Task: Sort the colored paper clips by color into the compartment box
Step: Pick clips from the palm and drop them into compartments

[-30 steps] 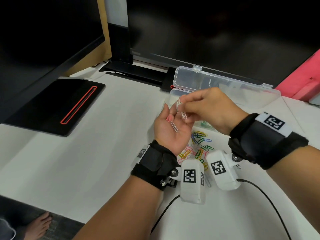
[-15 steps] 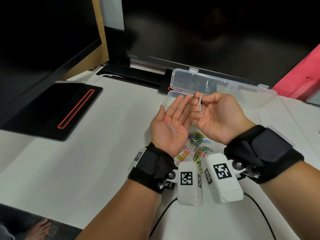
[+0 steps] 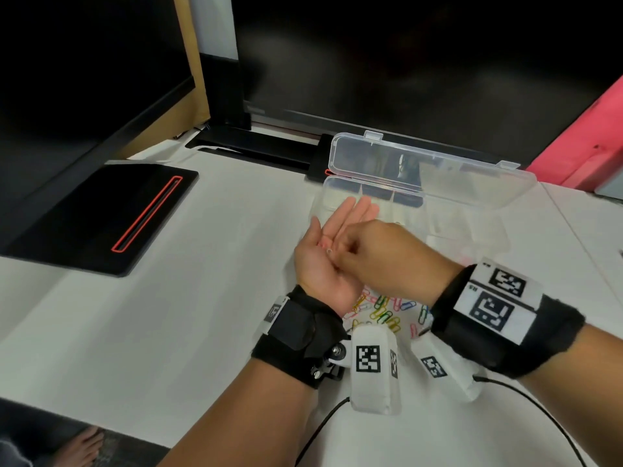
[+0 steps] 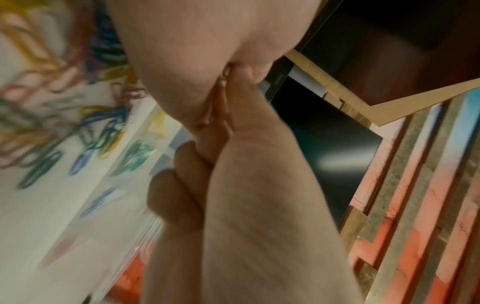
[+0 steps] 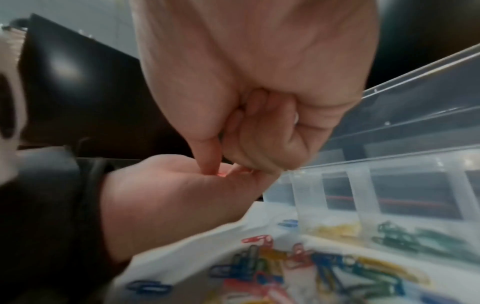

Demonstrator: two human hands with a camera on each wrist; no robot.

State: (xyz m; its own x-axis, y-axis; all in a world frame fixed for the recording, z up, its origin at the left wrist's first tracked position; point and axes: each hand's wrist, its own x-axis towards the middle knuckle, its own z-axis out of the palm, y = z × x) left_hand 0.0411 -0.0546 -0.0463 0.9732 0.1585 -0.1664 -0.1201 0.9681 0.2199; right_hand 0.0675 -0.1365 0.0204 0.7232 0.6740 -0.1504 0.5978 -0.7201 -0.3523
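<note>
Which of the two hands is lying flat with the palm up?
The left hand: palm up, fingers straight. The right hand reaches into it with curled fingers.

We read only "R5", printed small and upside down on the white tag panel of the black right wrist strap (image 3: 495, 308); the square black-and-white marker codes there carry no letters

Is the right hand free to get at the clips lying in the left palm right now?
Probably yes. The left hand lies palm up with fingers straight, and the right hand is already over it, fingertips down at the pink paper clip; nothing sits between them.
</note>
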